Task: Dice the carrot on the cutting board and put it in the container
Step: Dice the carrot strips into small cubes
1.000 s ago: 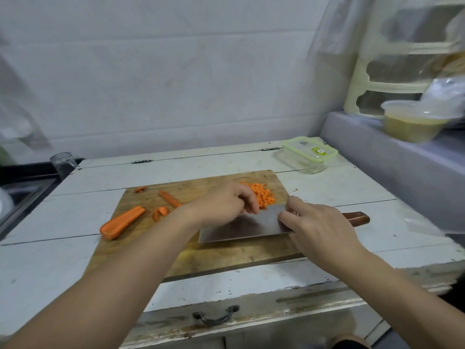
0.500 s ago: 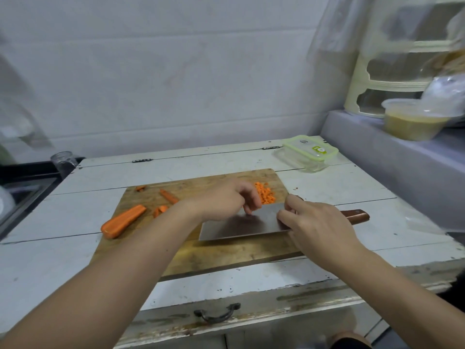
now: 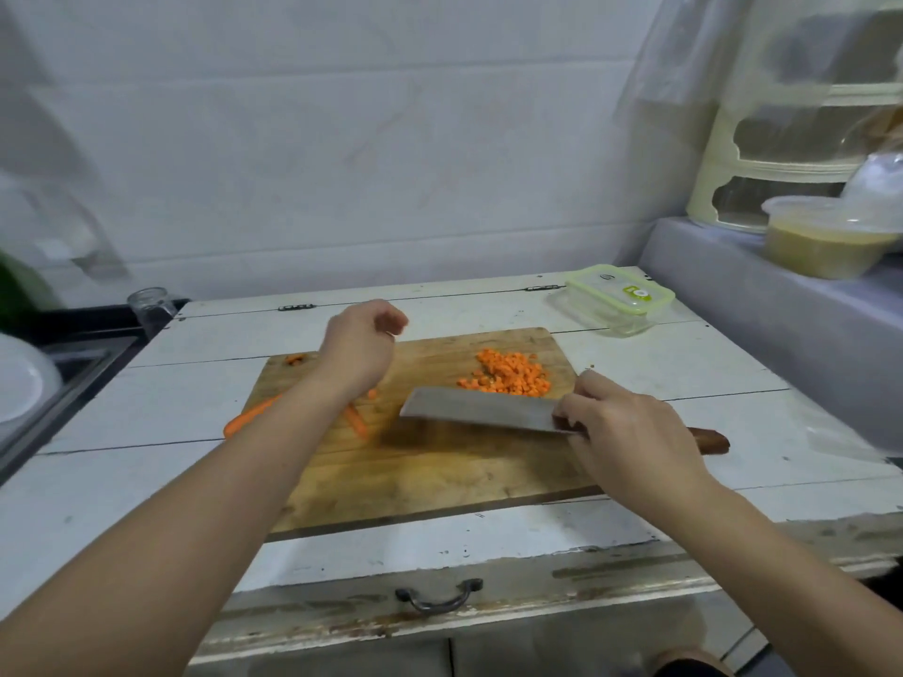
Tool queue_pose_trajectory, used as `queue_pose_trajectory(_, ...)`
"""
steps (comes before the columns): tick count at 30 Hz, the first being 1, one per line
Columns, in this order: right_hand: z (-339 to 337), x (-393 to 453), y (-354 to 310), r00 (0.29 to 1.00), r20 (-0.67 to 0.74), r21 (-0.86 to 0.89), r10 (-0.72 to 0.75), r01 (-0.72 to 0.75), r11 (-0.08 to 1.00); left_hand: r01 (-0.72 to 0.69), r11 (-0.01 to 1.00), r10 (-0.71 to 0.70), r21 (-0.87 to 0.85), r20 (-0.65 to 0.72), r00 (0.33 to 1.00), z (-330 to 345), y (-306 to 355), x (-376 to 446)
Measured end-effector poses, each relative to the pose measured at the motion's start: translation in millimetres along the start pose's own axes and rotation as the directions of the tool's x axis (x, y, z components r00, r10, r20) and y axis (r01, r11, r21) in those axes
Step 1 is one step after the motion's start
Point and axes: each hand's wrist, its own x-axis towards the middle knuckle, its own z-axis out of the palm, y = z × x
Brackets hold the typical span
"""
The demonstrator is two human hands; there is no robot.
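A wooden cutting board [image 3: 440, 481] lies on the white table. A heap of diced carrot [image 3: 508, 376] sits at its far right. My right hand [image 3: 620, 427] grips the cleaver [image 3: 479, 408] where blade meets handle; the blade lies nearly flat, just in front of the dice. My left hand [image 3: 359, 346] hovers over the board's far left with loosely curled fingers, holding nothing. A large carrot piece [image 3: 247, 416] pokes out under my left forearm, with a carrot stick [image 3: 356, 421] and a small scrap [image 3: 294, 359] nearby. The lidded container [image 3: 618, 298] stands beyond the board, far right.
A raised ledge [image 3: 762, 295] at the right carries a tub of yellowish food [image 3: 826, 246] and a cream rack [image 3: 762, 153]. A sink [image 3: 53, 378] and a glass jar [image 3: 151, 305] are at the left. A drawer handle [image 3: 439, 596] sits at the table front.
My left hand lifted off the blade and moved left and away, uncovering the diced heap. The cleaver stayed in my right hand, its blade now turned more on edge.
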Motion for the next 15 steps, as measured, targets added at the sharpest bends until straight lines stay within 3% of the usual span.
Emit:
queue_pose_trajectory(2, -4, 11, -8, 0.994, -0.022, 0.088, 0.108, -0.106, 0.99, 0.076, 0.997, -0.077, -0.012, -0.139, 0.987, -21, -20, 5)
queue_pose_trajectory(4, -12, 27, -17, 0.983, -0.012, 0.165, 0.181, -0.176, 0.97, 0.1, 0.993, -0.09, 0.059, -0.155, 0.984, -35, -36, 6)
queue_pose_trajectory(6, -19, 46, -28, 0.967, 0.059, 0.228, 0.249, -0.256, 0.939, 0.109, 0.984, -0.097, 0.144, -0.089, 0.991, -41, -43, 2)
queue_pose_trajectory(9, -35, 68, -49, 0.913, 0.276, 0.359, 0.302, -0.389, 0.848, 0.05, 0.974, -0.052, 0.222, 0.002, 0.999, -45, -50, -6)
queue_pose_trajectory(12, -44, 74, -65, 0.818, 0.515, 0.425, 0.257, -0.504, 0.752, -0.036, 0.948, 0.004, 0.315, 0.103, 0.995, -50, -61, -4)
queue_pose_trajectory(15, -34, 76, -78, 0.745, 0.636, 0.385, 0.202, -0.533, 0.753, -0.194, 0.861, 0.052, 0.47, 0.299, 0.953, -55, -70, 16)
